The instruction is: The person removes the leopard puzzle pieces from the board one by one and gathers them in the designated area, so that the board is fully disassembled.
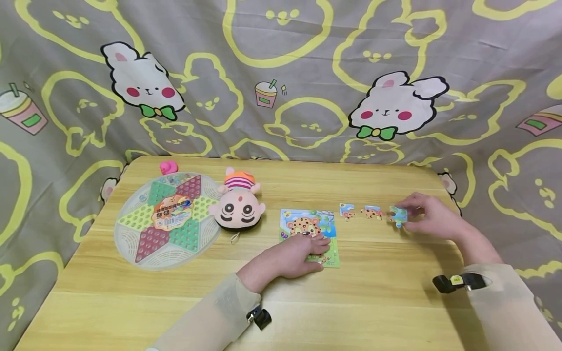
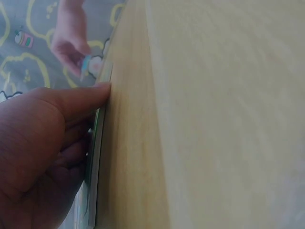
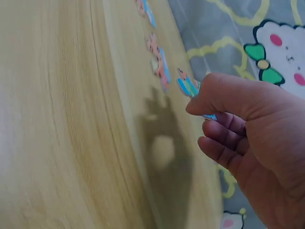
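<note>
My left hand [image 1: 298,256] rests on a square jigsaw puzzle board [image 1: 333,261] printed with a spotted leopard. Its fingers lie across the picture. In the left wrist view, the thumb [image 2: 86,101] of that hand touches the board's edge. To the right, my right hand [image 1: 432,217] pinches a blue and green puzzle piece [image 1: 398,215] between thumb and fingers. The right wrist view shows this piece [image 3: 187,87] held above the tabletop, with the hand's shadow below. Two loose pieces lie between the hands: a blue-cornered piece [image 1: 347,211] and a spotted piece [image 1: 372,212].
Left of the board lies a plush doll [image 1: 238,209], head toward me. Beside it is a round Chinese checkers board [image 1: 125,241] with coloured triangles. A pink rubber duck [image 1: 168,167] sits behind that. A patterned curtain [image 1: 307,73] hangs along the table's far edge.
</note>
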`<state>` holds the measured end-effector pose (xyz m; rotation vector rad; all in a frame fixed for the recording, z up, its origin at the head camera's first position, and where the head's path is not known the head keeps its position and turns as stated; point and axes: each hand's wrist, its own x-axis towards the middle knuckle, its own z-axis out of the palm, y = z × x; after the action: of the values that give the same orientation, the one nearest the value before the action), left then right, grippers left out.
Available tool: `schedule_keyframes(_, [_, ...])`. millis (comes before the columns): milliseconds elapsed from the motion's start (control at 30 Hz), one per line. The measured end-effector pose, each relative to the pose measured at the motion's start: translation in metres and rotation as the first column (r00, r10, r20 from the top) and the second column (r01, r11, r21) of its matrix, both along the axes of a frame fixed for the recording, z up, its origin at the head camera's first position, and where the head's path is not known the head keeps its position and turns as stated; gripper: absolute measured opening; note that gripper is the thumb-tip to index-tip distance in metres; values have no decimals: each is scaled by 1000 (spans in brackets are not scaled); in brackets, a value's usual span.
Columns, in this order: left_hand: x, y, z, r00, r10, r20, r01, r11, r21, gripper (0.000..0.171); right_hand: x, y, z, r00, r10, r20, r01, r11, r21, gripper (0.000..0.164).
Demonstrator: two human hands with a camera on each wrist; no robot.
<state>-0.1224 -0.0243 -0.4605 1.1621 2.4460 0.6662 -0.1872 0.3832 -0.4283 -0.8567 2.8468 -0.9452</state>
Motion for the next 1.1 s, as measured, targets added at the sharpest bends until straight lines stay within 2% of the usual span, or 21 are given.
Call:
schedule_keyframes(333, [0, 0, 0, 1000, 0, 0, 0, 1000, 1, 56, -13, 6, -12, 995, -67, 75, 57, 991, 118, 46])
schedule_keyframes(600, [-1, 0, 0, 1000, -2, -8, 2, 1000, -12, 56, -16, 7, -18, 988, -91, 123, 76, 989, 125, 47])
schedule_keyframes(767, [1, 0, 1, 1000, -10, -10, 10, 1000, -20, 56, -13, 10, -21, 987, -93, 128, 80, 992, 99, 49])
schedule_keyframes(900, [3, 0, 3, 999, -32, -21, 31, 999, -39, 57, -11, 11, -21, 987, -96, 132, 85, 993, 87, 59])
schedule_keyframes(1100, [3, 1, 8, 993, -76, -90, 65, 991, -116, 57, -6, 0, -11, 995, -81, 56, 78, 995, 63, 63])
